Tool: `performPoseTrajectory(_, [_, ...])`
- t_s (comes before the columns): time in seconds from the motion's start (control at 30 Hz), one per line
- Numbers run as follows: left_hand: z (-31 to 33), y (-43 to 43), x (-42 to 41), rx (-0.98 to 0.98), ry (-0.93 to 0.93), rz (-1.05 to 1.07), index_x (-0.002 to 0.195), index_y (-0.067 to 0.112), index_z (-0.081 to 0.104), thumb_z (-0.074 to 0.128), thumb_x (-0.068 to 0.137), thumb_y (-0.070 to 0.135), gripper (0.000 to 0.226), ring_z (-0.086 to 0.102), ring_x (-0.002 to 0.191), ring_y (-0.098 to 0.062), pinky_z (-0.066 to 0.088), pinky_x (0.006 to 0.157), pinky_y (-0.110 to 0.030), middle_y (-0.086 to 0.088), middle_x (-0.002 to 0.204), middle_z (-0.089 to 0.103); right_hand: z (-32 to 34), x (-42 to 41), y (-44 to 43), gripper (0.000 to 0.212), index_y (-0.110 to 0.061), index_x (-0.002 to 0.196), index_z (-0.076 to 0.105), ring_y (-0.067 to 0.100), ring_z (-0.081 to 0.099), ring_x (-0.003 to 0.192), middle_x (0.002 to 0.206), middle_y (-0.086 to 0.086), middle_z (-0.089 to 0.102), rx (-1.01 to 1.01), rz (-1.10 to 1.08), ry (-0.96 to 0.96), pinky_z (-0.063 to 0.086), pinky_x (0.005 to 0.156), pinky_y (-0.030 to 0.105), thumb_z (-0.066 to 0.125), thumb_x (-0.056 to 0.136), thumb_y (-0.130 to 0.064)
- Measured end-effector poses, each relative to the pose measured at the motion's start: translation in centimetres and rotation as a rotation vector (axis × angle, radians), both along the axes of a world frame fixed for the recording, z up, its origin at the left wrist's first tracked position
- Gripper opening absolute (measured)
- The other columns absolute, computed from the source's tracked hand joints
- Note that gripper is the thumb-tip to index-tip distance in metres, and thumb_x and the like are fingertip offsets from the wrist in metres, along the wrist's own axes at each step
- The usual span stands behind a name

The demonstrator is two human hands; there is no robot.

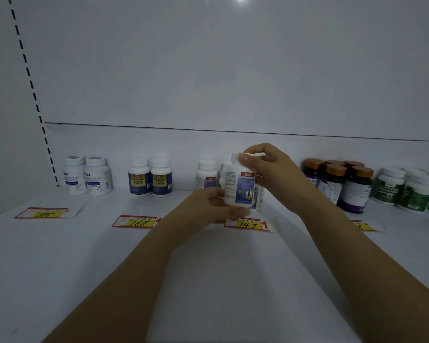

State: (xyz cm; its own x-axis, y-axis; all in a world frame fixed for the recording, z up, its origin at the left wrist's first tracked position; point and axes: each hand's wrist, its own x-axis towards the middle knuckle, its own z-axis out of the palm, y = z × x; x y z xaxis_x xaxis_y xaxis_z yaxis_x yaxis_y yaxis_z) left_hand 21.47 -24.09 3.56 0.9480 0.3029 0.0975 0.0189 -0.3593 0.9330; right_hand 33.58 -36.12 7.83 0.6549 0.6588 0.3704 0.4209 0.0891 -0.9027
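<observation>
- Two white bottles [87, 175] stand far left at the back of the shelf [60, 268].
- Two blue-labelled bottles [150, 177] stand next, behind a price tag [136, 222].
- The left hand [208, 206] curls round the base of a white bottle [240, 186], held above the shelf.
- The right hand [270, 172] pinches its cap.
- Dark bottles [342, 184] and green bottles [406, 191] stand right.

White shelf [60, 256]: two pale-labelled white bottles [87, 175] far left, two blue-labelled bottles [150, 178] to their right, copper-capped dark bottles [342, 184] further right, green-labelled bottles [406, 191] at the edge. Flat in front: price tag 168 [136, 222], price tag 147 [249, 224]
</observation>
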Motion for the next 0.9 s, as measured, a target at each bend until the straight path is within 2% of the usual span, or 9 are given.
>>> performPoseTrajectory(0.17, [-0.01,-0.08,-0.20,-0.050,-0.055,0.019,0.120,0.020,0.061,0.078,0.072,0.023,0.051,0.067,0.102,-0.013,0.049,0.098,-0.036,0.003,0.111,0.070,-0.08,0.09,-0.04,0.010,-0.015,0.100,0.061,0.014,0.068,0.082,0.091,-0.001,0.068,0.096,0.183,0.192,0.055,0.077,0.030,0.058,0.091,-0.019])
performPoseTrajectory(0.27, [0.13,-0.27,-0.11,0.028,-0.109,0.120,0.109,0.024,0.059,0.081,0.068,0.024,0.047,0.065,0.102,-0.011,0.050,0.095,-0.030,0.006,0.112,0.068,-0.12,-0.18,0.16,0.020,-0.018,0.102,0.061,0.017,0.068,0.090,0.098,-0.002,0.069,0.034,0.085,0.085,0.056,0.083,0.033,0.060,0.089,-0.033])
performPoseTrajectory(0.37, [0.16,-0.54,0.08,0.090,-0.124,0.146,0.090,0.031,0.052,0.082,0.066,0.023,0.040,0.063,0.092,-0.007,0.051,0.081,-0.019,0.013,0.098,0.064,-0.28,-0.52,0.17,0.030,-0.017,0.102,0.059,0.018,0.071,0.084,0.093,0.003,0.071,-0.002,-0.021,-0.013,0.057,0.082,0.036,0.064,0.083,-0.041])
performPoseTrajectory(0.43, [0.14,-0.54,0.07,0.051,-0.101,0.114,0.096,0.027,0.054,0.082,0.067,0.023,0.041,0.064,0.091,-0.005,0.051,0.083,-0.020,0.013,0.097,0.066,-0.29,-0.44,-0.06,0.026,-0.016,0.101,0.060,0.019,0.070,0.083,0.094,0.004,0.071,0.003,-0.020,-0.006,0.058,0.083,0.036,0.064,0.085,-0.036])
performPoseTrajectory(0.5, [0.14,-0.44,-0.12,-0.028,-0.069,0.062,0.114,0.021,0.057,0.080,0.069,0.024,0.050,0.066,0.096,-0.009,0.051,0.092,-0.028,0.007,0.105,0.069,-0.24,-0.23,-0.36,0.019,-0.016,0.102,0.061,0.019,0.068,0.087,0.098,0.003,0.069,0.023,0.024,0.030,0.057,0.084,0.034,0.062,0.088,-0.029])
performPoseTrajectory(0.57, [0.17,-0.31,-0.28,-0.051,-0.055,0.020,0.121,0.019,0.058,0.078,0.072,0.025,0.052,0.066,0.102,-0.013,0.050,0.096,-0.033,0.003,0.111,0.069,-0.19,-0.02,-0.45,0.013,-0.018,0.102,0.063,0.019,0.066,0.091,0.101,0.003,0.067,0.058,0.076,0.069,0.056,0.086,0.033,0.059,0.091,-0.022])
performPoseTrajectory(0.63, [0.18,-0.33,-0.29,-0.016,-0.069,0.031,0.120,0.021,0.058,0.078,0.071,0.026,0.054,0.065,0.103,-0.013,0.050,0.096,-0.033,0.004,0.113,0.068,-0.28,-0.12,-0.30,0.012,-0.020,0.103,0.063,0.019,0.065,0.097,0.106,0.002,0.066,0.076,0.106,0.092,0.054,0.088,0.034,0.057,0.092,-0.022])
performPoseTrajectory(0.77, [0.33,-0.66,-0.05,0.053,-0.113,0.131,0.110,0.025,0.053,0.084,0.062,0.026,0.057,0.063,0.100,-0.013,0.051,0.091,-0.031,0.005,0.110,0.065,-0.67,-0.56,0.14,0.028,-0.026,0.109,0.060,0.018,0.065,0.097,0.106,-0.001,0.066,-0.027,-0.004,-0.037,0.055,0.089,0.038,0.060,0.086,-0.043])
performPoseTrajectory(0.9, [0.43,-0.68,-0.29,-0.023,-0.108,0.071,0.108,0.025,0.052,0.080,0.070,0.022,0.048,0.064,0.094,-0.007,0.050,0.084,-0.021,0.009,0.102,0.067,-0.41,-0.21,-0.36,0.021,-0.023,0.111,0.063,0.025,0.066,0.101,0.108,0.006,0.068,0.060,0.057,0.086,0.054,0.091,0.041,0.061,0.090,-0.025])
